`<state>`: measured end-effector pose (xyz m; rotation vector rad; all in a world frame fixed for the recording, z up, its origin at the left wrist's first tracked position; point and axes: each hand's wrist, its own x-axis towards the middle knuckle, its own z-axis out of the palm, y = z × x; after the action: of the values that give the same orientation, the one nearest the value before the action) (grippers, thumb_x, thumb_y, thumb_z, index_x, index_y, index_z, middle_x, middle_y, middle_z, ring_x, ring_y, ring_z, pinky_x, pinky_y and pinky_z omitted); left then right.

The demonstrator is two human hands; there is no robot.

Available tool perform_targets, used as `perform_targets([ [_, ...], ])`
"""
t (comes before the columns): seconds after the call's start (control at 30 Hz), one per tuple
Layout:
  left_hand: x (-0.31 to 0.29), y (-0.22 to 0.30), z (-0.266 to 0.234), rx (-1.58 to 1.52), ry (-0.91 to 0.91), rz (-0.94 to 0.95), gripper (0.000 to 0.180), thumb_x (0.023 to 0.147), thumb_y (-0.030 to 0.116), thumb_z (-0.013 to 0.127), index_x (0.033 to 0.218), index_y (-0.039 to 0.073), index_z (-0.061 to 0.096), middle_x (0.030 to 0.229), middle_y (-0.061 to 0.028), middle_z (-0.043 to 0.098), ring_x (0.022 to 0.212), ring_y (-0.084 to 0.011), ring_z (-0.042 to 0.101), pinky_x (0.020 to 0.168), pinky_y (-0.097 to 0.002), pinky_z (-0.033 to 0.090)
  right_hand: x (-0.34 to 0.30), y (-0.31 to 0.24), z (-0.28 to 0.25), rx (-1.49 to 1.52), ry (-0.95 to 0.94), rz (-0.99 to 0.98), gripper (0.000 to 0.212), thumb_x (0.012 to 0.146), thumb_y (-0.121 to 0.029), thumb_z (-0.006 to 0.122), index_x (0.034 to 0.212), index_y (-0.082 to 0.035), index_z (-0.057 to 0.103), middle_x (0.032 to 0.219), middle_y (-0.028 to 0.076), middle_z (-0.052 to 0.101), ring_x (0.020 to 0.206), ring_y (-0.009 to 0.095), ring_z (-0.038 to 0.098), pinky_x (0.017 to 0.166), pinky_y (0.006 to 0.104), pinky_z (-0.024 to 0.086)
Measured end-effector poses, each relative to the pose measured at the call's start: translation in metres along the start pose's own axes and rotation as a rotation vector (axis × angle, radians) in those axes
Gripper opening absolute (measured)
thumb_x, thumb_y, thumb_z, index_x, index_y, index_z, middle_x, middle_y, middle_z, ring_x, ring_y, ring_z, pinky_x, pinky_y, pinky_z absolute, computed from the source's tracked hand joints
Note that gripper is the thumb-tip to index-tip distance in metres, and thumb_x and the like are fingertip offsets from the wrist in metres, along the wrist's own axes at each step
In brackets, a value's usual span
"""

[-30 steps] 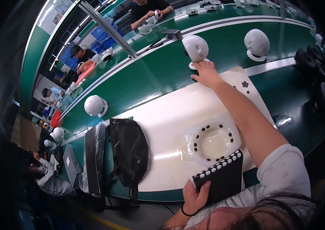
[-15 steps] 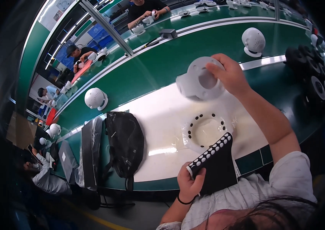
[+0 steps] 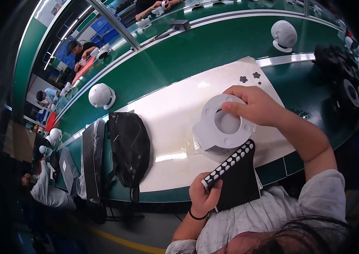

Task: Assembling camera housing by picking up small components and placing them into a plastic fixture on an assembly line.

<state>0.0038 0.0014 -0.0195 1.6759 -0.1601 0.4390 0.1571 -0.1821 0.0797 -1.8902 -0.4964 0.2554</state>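
In my right hand [image 3: 253, 106] is a white plastic housing [image 3: 207, 129], round with a large central hole and small round recesses on its face. My thumb hooks into the hole and my fingers lie behind the rim. My left hand [image 3: 203, 195] pinches the lower end of a black sheet [image 3: 236, 184], whose folded-over edge shows rows of white oval spots. The upper end of that fold comes close to the housing's lower rim. Behind the housing, clear plastic glints on the white mat [image 3: 175, 122]. What lies under the housing is hidden.
A black mesh bag [image 3: 128, 148] lies left of the mat. White round devices stand on the green bench, one at left [image 3: 101, 95], one at far right [image 3: 283, 36]. Black rings [image 3: 349, 93] are piled at right. Small black flower-shaped pieces [image 3: 243, 79] lie on the mat. Other people work beyond.
My right hand has brought the housing down and toward me, over the ring with black dots on the mat, which is now covered. My left hand still holds the black sheet.
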Motion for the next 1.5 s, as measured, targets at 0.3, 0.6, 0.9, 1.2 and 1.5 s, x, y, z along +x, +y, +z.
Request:
perform_targets([
  [0.3,0.001,-0.007,0.0,-0.017,-0.075,0.009,0.02,0.071,-0.002,0.058,0.091,-0.003,0.053,0.069,-0.0078,0.055,0.055,-0.0128,0.05,0.051,-0.0228,0.04,-0.047,-0.021,0.04,-0.459,0.038,-0.98,0.012,0.07,-0.02,0.066,0.078,-0.011,0.062,0.097,0.003,0.059,0.091,0.019,0.052,0.077,0.0374,0.036],
  [0.6,0.007,-0.003,-0.001,0.046,-0.073,0.278,0.025,0.075,0.004,0.055,0.098,-0.005,0.05,0.079,-0.0104,0.057,0.066,-0.0121,0.053,0.058,-0.0226,0.042,-0.048,-0.015,0.044,-0.405,-0.222,-1.116,0.008,0.076,-0.012,0.056,0.083,-0.008,0.059,0.111,0.004,0.055,0.105,0.02,0.048,0.086,0.037,0.032],
  [0.9,-0.011,-0.008,0.0,-0.474,0.21,0.019,0.034,0.079,0.017,0.063,0.101,-0.003,0.047,0.092,-0.0097,0.055,0.081,-0.0148,0.053,0.074,-0.0253,0.042,-0.042,-0.031,0.007,-0.203,-0.449,-0.687,0.041,0.077,-0.013,0.059,0.116,-0.009,0.047,0.112,0.007,0.05,0.1,0.026,0.048,0.084,0.0362,0.036],
  [1.2,-0.008,-0.01,-0.007,-0.568,0.153,-0.163,0.046,0.078,0.019,0.065,0.113,-0.001,0.044,0.108,-0.0088,0.053,0.098,-0.0168,0.051,0.088,-0.0297,0.039,-0.044,-0.028,0.012,-0.193,-0.404,-0.689,0.049,0.077,-0.004,0.056,0.123,-0.011,0.041,0.091,0.009,0.053,0.087,0.026,0.052,0.074,0.0358,0.042],
  [1.5,-0.005,-0.006,-0.004,-0.506,0.186,-0.151,0.041,0.071,0.006,0.069,0.101,0.003,0.041,0.093,-0.0088,0.054,0.086,-0.0156,0.054,0.08,-0.028,0.043,-0.046,-0.029,0.015,-0.233,-0.422,-0.632,0.057,0.076,0.002,0.049,0.129,-0.014,0.034,0.075,0.011,0.055,0.071,0.027,0.056,0.064,0.0348,0.044],
])
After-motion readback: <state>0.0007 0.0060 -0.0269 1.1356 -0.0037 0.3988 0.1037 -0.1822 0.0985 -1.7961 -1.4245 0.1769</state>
